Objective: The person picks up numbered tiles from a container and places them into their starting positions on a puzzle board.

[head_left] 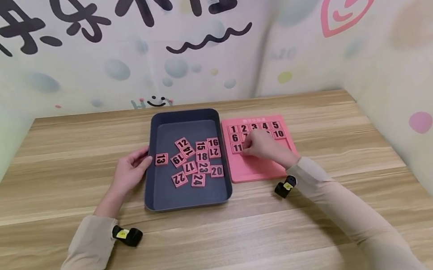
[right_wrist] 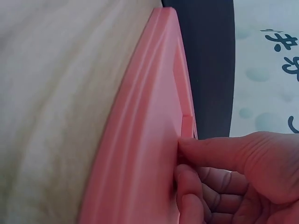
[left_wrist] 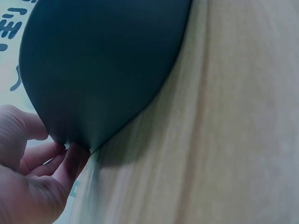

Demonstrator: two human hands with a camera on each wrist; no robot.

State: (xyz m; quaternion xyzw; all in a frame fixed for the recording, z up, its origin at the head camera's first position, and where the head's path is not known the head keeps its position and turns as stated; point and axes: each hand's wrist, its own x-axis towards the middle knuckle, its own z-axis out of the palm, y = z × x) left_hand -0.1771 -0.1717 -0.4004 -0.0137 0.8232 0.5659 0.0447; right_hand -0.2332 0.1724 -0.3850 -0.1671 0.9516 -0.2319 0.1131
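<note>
A dark grey tray [head_left: 189, 197] holds several loose pink number tiles, among them tile 12 [head_left: 182, 143] and tile 13 [head_left: 161, 159]. My left hand [head_left: 129, 170] grips the tray's left side, thumb and fingers pinching its wall in the left wrist view. Beside the tray lies a pink puzzle board [head_left: 259, 170] with numbered tiles in rows. My right hand [head_left: 262, 145] is over its third row, fingertips right at the right edge of tile 11 [head_left: 236, 148]. In the right wrist view, the thumb [right_wrist: 210, 151] touches a pink edge; the hand hides several tiles. I cannot tell whether it grips tile 11.
The wooden table [head_left: 234, 245] carries both tray and board, which stand close side by side. A printed wall [head_left: 193, 79] rises behind the table's far edge. Small black cameras with yellow labels sit at both wrists, over beige sleeves [head_left: 89, 254].
</note>
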